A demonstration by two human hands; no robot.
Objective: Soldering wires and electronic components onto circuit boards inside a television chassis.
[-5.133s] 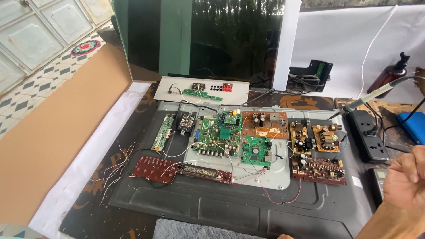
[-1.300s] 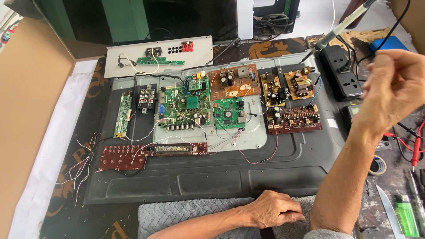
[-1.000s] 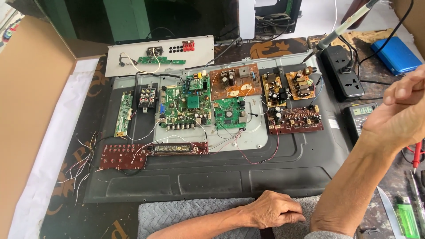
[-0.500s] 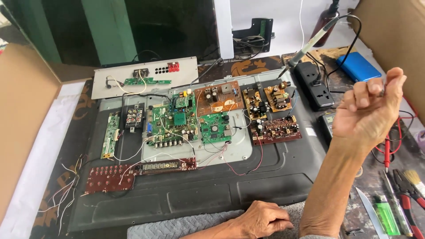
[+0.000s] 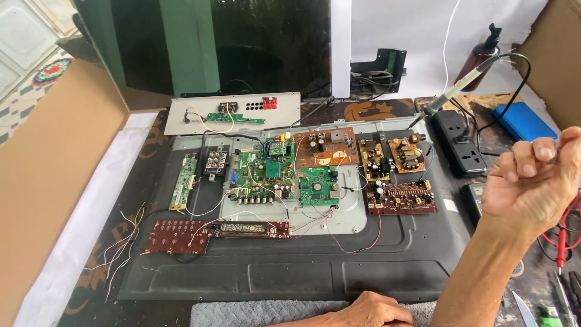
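Observation:
My right hand [image 5: 532, 181] is raised at the right of the head view, above the table's right side, its fingers curled in loosely with nothing visible in them. My left hand [image 5: 372, 312] rests at the bottom edge on a grey towel [image 5: 260, 313], only its back showing. In front of me lies a dark flat panel [image 5: 290, 272] carrying several circuit boards: a green main board [image 5: 266, 172], a brown board [image 5: 327, 147] and a dark red strip board [image 5: 175, 236], joined by thin wires.
A soldering iron [image 5: 460, 91] sticks up over a black power strip [image 5: 457, 142] at the back right, near a blue box [image 5: 523, 121] and a brown bottle [image 5: 484, 54]. Red probe leads [image 5: 563, 236] lie at the right edge. Cardboard [image 5: 54, 169] flanks the left.
My right hand has stayed raised while its fingers shifted and curled in. My left hand has stayed on the towel. The view has tilted and shifted a little.

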